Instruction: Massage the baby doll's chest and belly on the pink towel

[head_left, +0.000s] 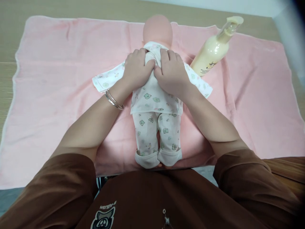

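Bald, pinkish doll (156, 101) in white, animal-printed clothes, lying lengthwise on a pink, white-edged cloth (47, 105), directly beneath left hand (137, 68) and right hand (172, 71). Resting side by side on its upper body, fingers bent; cannot tell whether grasping fabric. Just beyond the right hand, a pale-yellow pump bottle (209, 52); under the cloth, a wood-toned worktop (71, 9).

Lettering (108, 205) at approx. 7 o'clock, on the brown top (143, 198), is reading approx. "P-AELISN", 1st char. unclear. A badge (103, 219) w/ an animal face is sitting right beside it, its lower edge running out of view. At approx. 2 o'clock, the yellow bottle (209, 52) is bearing a cartoon (211, 65) & a few lines of dark print (206, 70), too sm. to read.
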`<state>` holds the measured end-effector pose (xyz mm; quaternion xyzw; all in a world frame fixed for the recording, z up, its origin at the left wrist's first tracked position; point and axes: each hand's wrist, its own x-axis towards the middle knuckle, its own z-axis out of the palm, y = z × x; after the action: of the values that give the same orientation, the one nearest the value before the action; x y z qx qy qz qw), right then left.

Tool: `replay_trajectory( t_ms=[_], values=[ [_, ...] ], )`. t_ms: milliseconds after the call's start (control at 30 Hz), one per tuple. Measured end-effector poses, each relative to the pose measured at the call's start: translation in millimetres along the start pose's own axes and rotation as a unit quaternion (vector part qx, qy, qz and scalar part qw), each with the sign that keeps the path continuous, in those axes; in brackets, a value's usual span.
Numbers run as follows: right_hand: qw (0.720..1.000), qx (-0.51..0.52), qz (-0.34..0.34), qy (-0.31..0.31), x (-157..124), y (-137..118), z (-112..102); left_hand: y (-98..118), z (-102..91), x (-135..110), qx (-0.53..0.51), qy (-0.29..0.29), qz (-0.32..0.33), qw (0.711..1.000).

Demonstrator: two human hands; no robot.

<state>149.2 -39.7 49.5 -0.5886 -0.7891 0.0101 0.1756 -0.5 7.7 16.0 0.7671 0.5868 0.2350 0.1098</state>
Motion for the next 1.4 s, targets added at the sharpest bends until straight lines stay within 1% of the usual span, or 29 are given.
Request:
replay_trajectory(
  t_ms=[67, 133, 300, 467, 633, 800, 867, 1067, 1167, 1267, 1400],
  values=[
    [1.000, 0.024, 0.011, 0.013, 5.6, 5.6, 4.3, 2.9, -1.3, -4.2, -0.014, 0.012, -0.020, 1.000],
    [0.998, 0.051, 0.022, 0.013, 12.9, 14.8, 7.9, 6.6, -3.0, -8.5, -0.033, 0.018, -0.031, 0.999],
    [0.995, 0.092, 0.033, -0.034, 21.0, 31.7, 10.9, 10.5, -2.6, -10.5, -0.030, 0.028, -0.058, 0.997],
    [0.997, 0.068, 0.020, -0.032, 18.0, 31.5, 11.9, 7.6, 0.6, -8.7, -0.029, 0.032, -0.046, 0.998],
    [0.998, 0.056, 0.007, -0.027, 19.2, 32.4, 13.4, 5.4, 8.7, -5.8, -0.023, 0.067, -0.048, 0.996],
    [0.998, 0.061, 0.018, -0.027, 20.0, 32.4, 13.4, 5.1, 12.7, -2.9, -0.006, 0.061, -0.056, 0.997],
    [0.997, 0.066, 0.020, -0.024, 19.9, 31.7, 13.0, 5.2, 10.7, -3.4, -0.005, 0.056, -0.057, 0.997],
    [0.995, 0.079, 0.045, -0.032, 22.1, 33.0, 13.5, 8.9, -4.9, -9.3, -0.029, 0.034, -0.017, 0.999],
    [0.993, 0.090, 0.064, -0.036, 24.9, 35.6, 16.0, 16.8, -13.7, -16.5, -0.035, 0.019, -0.005, 0.999],
    [0.992, 0.078, 0.084, -0.047, 26.6, 36.8, 16.7, 26.6, -19.0, -25.7, -0.045, 0.005, 0.013, 0.999],
    [0.994, 0.063, 0.066, -0.066, 25.0, 33.5, 11.4, 30.5, -18.5, -29.8, -0.042, 0.006, 0.021, 0.999]
  ],
)
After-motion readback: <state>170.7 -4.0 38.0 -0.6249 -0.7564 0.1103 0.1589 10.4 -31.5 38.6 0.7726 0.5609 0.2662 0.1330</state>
